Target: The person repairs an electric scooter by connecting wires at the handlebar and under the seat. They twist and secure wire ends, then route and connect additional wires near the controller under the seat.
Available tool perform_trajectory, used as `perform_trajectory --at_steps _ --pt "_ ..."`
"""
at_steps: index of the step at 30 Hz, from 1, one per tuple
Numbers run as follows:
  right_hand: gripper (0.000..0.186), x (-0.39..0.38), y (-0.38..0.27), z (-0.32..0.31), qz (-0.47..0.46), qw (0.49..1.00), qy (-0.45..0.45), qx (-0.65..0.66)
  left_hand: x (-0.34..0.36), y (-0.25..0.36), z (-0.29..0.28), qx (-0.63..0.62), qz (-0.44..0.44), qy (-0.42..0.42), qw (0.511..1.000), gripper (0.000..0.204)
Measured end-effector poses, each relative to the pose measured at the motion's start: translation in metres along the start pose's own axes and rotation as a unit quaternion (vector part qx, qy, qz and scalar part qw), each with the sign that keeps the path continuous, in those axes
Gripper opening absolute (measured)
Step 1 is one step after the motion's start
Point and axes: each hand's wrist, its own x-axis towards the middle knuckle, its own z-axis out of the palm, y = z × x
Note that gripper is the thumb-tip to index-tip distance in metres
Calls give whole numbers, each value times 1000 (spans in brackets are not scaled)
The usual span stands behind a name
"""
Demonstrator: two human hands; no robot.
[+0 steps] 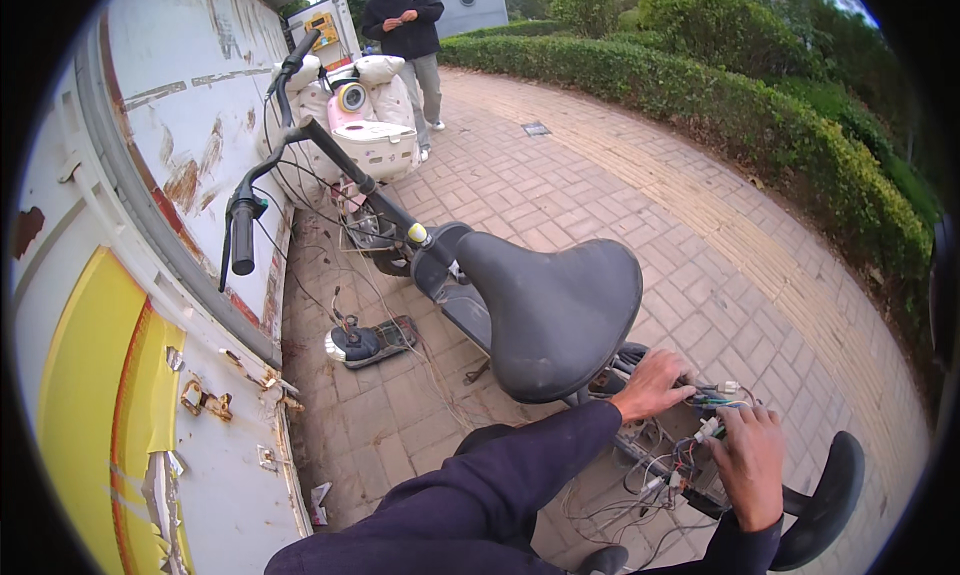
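Observation:
An electric bike with a black saddle (565, 310) stands in front of me, its rear frame bare and full of loose wiring. My left hand (652, 385) is closed on a bundle of wires (705, 397) just behind the saddle. Beside it, my right hand (752, 463) pinches a white plastic connector (708, 430) with coloured leads. Its fingertips are partly hidden by the back of the hand. Below both hands, a tangle of thin wires (652, 487) with more white plugs hangs over the frame. A curved black backrest (828, 500) sits at the rear end.
A worn white metal wall (200, 105) runs along the left. A detached lamp unit (370, 342) lies on the brick paving beside trailing wires. Ahead stand a scooter with a pale quilted cover (385, 145) and a person in dark clothing (405, 25). A hedge (700, 105) borders the right.

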Motion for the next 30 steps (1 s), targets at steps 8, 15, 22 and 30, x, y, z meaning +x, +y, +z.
perform_trajectory --at_steps 8,15,22,30 --pt "40 -5 -5 11 -18 999 41 26 -41 21 -16 15 -6 112 994 28" --pt "54 -48 -48 41 96 926 59 359 -96 85 -43 -100 -115 121 981 49" --pt "75 -76 -102 13 130 577 147 793 -103 181 -28 -31 17 114 993 64" --pt "75 -137 22 -142 221 916 333 25 -94 209 -176 -75 23 180 981 49"
